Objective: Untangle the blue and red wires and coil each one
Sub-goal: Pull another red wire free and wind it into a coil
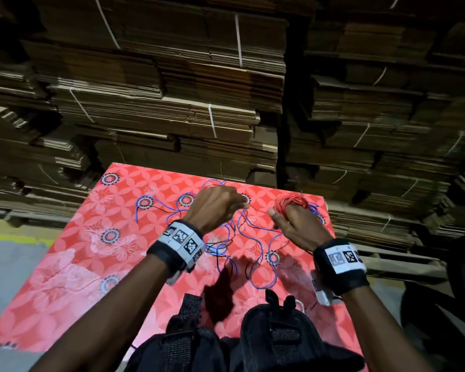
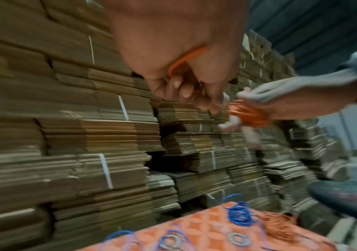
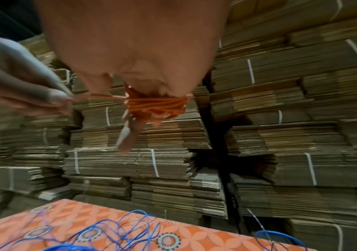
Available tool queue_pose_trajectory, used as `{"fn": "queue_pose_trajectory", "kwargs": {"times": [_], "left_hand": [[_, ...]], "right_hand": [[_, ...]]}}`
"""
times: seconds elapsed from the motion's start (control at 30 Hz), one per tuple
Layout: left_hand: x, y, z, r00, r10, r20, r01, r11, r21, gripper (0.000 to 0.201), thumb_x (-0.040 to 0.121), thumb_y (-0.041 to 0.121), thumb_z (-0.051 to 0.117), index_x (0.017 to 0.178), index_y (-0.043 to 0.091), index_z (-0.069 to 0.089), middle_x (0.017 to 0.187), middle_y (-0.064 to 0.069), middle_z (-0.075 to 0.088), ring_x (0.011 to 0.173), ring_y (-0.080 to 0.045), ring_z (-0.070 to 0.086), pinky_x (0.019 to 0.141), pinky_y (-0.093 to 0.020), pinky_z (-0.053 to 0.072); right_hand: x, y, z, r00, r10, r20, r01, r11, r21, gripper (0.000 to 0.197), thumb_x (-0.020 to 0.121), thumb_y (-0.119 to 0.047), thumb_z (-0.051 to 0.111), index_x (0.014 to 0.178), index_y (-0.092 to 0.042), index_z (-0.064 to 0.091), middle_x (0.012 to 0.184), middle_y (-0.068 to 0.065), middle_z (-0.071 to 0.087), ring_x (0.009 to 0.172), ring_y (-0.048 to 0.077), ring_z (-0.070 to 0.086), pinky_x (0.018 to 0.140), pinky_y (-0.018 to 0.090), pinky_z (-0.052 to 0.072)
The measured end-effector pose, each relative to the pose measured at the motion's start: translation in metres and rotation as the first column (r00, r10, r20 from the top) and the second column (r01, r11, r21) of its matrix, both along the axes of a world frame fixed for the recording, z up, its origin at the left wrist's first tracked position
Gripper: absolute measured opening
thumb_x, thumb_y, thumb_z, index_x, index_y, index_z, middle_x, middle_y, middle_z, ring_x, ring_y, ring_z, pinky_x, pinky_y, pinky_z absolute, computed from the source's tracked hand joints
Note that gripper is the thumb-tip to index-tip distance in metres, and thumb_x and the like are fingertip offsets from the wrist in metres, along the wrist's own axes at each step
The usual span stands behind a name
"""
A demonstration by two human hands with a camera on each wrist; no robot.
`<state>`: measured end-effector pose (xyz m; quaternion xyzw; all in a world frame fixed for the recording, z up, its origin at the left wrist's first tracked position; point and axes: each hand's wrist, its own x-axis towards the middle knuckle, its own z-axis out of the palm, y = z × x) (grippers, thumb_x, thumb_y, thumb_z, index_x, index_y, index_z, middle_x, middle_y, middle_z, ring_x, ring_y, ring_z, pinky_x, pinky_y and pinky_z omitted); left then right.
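Gripping the red wire coil, my right hand hovers above the table's far right corner; my left hand pinches its free strand, blue wire sprawling loose mid-table below.

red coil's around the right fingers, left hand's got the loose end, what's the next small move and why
Probably carry the left hand round the right hand for another turn: a short stretch of red wire spans between them, while the blue wire lies uncoiled on the table.
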<state>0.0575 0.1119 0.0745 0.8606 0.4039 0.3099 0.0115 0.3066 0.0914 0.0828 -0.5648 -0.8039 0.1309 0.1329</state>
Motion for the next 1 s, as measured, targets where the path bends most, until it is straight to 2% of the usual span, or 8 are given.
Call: {"fn": "queue_pose_trajectory", "kwargs": {"times": [0.07, 0.17, 0.3, 0.47, 0.67, 0.77, 0.9, 1.0], "left_hand": [[-0.01, 0.007, 0.005, 0.999, 0.025, 0.02, -0.026, 0.999, 0.038, 0.033, 0.091, 0.046, 0.049, 0.09, 0.025, 0.074, 0.08, -0.001, 0.067, 0.08, -0.029, 0.065, 0.054, -0.034, 0.047], [-0.022, 0.013, 0.009, 0.997, 0.072, 0.042, -0.076, 0.993, 0.09, 0.036, 0.091, 0.047, 0.045, 0.089, 0.025, 0.073, 0.078, 0.003, 0.062, 0.076, -0.026, 0.061, 0.052, -0.032, 0.042], [-0.021, 0.013, 0.007, 0.995, 0.089, 0.035, -0.091, 0.993, 0.073, 0.035, 0.092, 0.048, 0.044, 0.09, 0.027, 0.073, 0.078, 0.005, 0.061, 0.075, -0.024, 0.059, 0.052, -0.029, 0.036], [-0.003, 0.004, 0.003, 0.996, 0.012, 0.091, -0.019, 0.997, 0.077, 0.033, 0.094, 0.048, 0.048, 0.093, 0.028, 0.075, 0.084, 0.009, 0.068, 0.077, -0.018, 0.052, 0.061, -0.025, 0.033], [0.035, -0.01, -0.001, 0.95, -0.046, 0.308, 0.079, 0.992, -0.096, 0.032, 0.091, 0.047, 0.056, 0.094, 0.024, 0.077, 0.092, 0.012, 0.073, 0.087, -0.012, 0.057, 0.079, -0.036, 0.045], [0.05, -0.018, 0.002, 0.794, -0.003, 0.607, 0.32, 0.852, -0.414, 0.027, 0.092, 0.031, 0.06, 0.092, 0.01, 0.076, 0.088, 0.007, 0.073, 0.086, -0.003, 0.064, 0.084, -0.032, 0.05], [0.068, -0.033, 0.006, 0.561, 0.056, 0.826, 0.606, 0.651, -0.456, 0.035, 0.095, 0.008, 0.048, 0.129, 0.001, 0.054, 0.097, 0.011, 0.071, 0.094, -0.003, 0.064, 0.089, -0.025, 0.051], [0.069, -0.038, 0.013, 0.528, 0.148, 0.836, 0.623, 0.601, -0.501, 0.036, 0.098, 0.008, 0.046, 0.134, 0.008, 0.048, 0.097, -0.008, 0.061, 0.085, -0.013, 0.061, 0.078, -0.025, 0.049]], "right_hand": [[0.001, -0.003, -0.005, 0.999, 0.025, -0.022, -0.026, 0.998, -0.049, 0.064, 0.09, -0.071, 0.033, 0.072, -0.014, 0.055, 0.07, 0.005, 0.065, 0.067, 0.022, 0.059, 0.068, 0.042, 0.047], [0.0, -0.014, 0.0, 0.913, 0.079, -0.401, -0.177, 0.961, -0.214, 0.042, 0.099, -0.042, 0.049, 0.071, -0.012, 0.055, 0.058, 0.008, 0.067, 0.068, 0.011, 0.065, 0.072, 0.037, 0.049], [-0.003, -0.027, 0.011, 0.637, -0.094, -0.765, -0.363, 0.839, -0.405, 0.06, 0.093, -0.05, 0.055, 0.077, 0.008, 0.057, 0.051, 0.011, 0.062, 0.106, 0.029, 0.069, 0.093, 0.039, 0.043], [-0.018, -0.036, 0.03, 0.104, -0.276, -0.956, -0.451, 0.843, -0.293, 0.033, 0.081, -0.046, 0.073, 0.075, -0.015, 0.066, 0.041, 0.004, 0.049, 0.091, 0.033, 0.071, 0.094, 0.036, 0.05], [-0.03, -0.032, 0.046, -0.318, -0.363, -0.876, -0.502, 0.848, -0.169, 0.024, 0.081, -0.033, 0.076, 0.073, -0.013, 0.064, 0.038, -0.004, 0.044, 0.071, 0.02, 0.068, 0.096, 0.036, 0.051], [-0.035, -0.03, 0.05, -0.427, -0.35, -0.834, -0.477, 0.87, -0.121, 0.024, 0.081, -0.029, 0.074, 0.07, -0.013, 0.061, 0.036, -0.004, 0.041, 0.062, 0.017, 0.064, 0.087, 0.033, 0.055], [-0.042, -0.026, 0.051, -0.475, -0.361, -0.803, -0.377, 0.907, -0.185, 0.027, 0.077, -0.029, 0.071, 0.058, -0.017, 0.056, 0.03, -0.006, 0.035, 0.049, 0.012, 0.055, 0.079, 0.03, 0.056], [-0.046, -0.026, 0.05, -0.493, -0.395, -0.775, -0.316, 0.911, -0.263, 0.034, 0.08, -0.029, 0.065, 0.05, -0.019, 0.051, 0.026, -0.006, 0.029, 0.041, 0.009, 0.048, 0.071, 0.027, 0.055]]}}
